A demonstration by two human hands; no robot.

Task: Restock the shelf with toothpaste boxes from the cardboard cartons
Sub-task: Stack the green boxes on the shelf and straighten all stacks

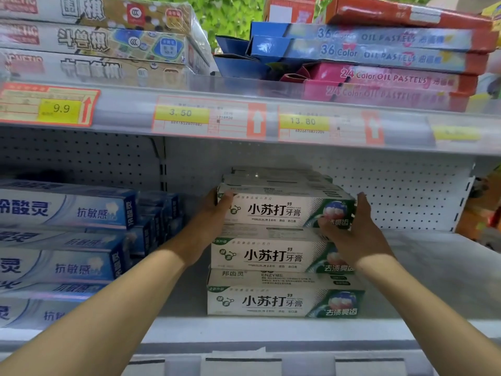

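Two hands (pixel 214 213) (pixel 352 226) gripping glossy rectangular toothpaste box (pixel 282 210)

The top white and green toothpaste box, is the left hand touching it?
Touching: the head view shows the left hand pressed against the top toothpaste box's left end.

1. Stacked board game boxes (pixel 97 36) fill the upper left of the frame.
2. Blue oil pastel boxes (pixel 374 46) lie at the upper right, on top of pink oil pastel boxes (pixel 393 82).
3. An orange-red box (pixel 401 12) lies on top of that pile.
4. Price tags (pixel 208 118) reading 9.9, 3.50 and 13.80 line the strip across the frame's middle.
5. White pegboard (pixel 401 191) backs the lower right.
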